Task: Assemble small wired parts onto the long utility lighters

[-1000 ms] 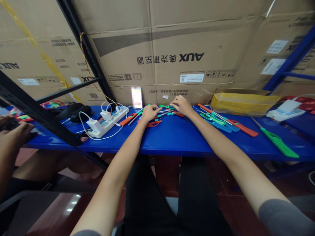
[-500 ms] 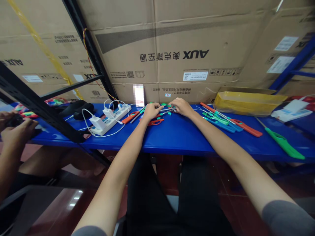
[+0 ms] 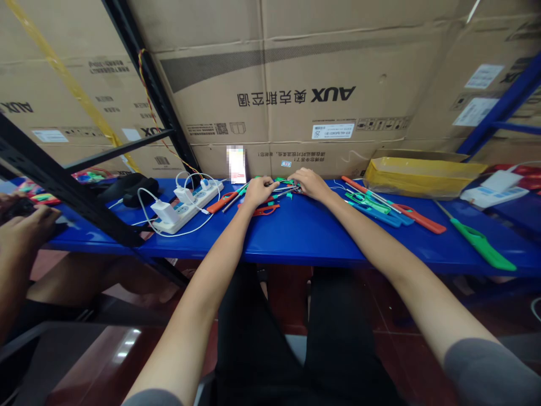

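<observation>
Green plastic pieces (image 3: pixel 289 196), slim metal rods (image 3: pixel 283 194); left grip (image 3: pixel 258 192), right grip (image 3: pixel 310 182) curled, hold unclear.

blue tabletop (image 3: pixel 304 237) beneath lighters (image 3: pixel 429 221), power strip (image 3: pixel 182 212)

Muted light dims beneath the blue table (image 3: pixel 304 237), the partly pixelated screen (image 3: pixel 241 163) glares white, and edges stretch.

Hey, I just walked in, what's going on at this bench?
A person's left hand and right hand are close together at a cluster of what look like long-stemmed lighters on a blue bench; what each grips is too small to tell. More such lighters lie to the right, with one green lighter farther right. A white power strip sits left of the hands.
</observation>
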{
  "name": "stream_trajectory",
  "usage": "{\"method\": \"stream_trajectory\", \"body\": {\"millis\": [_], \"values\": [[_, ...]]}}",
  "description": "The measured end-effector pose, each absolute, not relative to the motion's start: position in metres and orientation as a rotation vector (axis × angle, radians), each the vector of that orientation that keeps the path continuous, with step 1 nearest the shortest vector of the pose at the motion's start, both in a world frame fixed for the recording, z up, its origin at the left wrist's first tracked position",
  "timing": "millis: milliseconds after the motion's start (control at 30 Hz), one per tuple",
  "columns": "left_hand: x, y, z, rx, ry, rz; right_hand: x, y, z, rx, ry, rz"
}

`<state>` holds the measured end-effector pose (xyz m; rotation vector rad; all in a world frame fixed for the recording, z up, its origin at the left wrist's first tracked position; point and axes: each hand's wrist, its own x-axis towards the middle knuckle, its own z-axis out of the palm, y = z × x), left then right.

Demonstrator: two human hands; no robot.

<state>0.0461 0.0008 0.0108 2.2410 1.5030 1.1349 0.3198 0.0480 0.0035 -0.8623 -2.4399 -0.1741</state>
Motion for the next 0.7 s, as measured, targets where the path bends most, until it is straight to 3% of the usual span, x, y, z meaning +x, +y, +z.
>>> {"method": "stream_trajectory", "body": {"millis": [700], "values": [[0.0463, 0.0017, 0.0082, 2.263, 1.509, 1.148, 0.3208, 0.0479, 0.0, -0.861, -2.419, -0.105]]}}
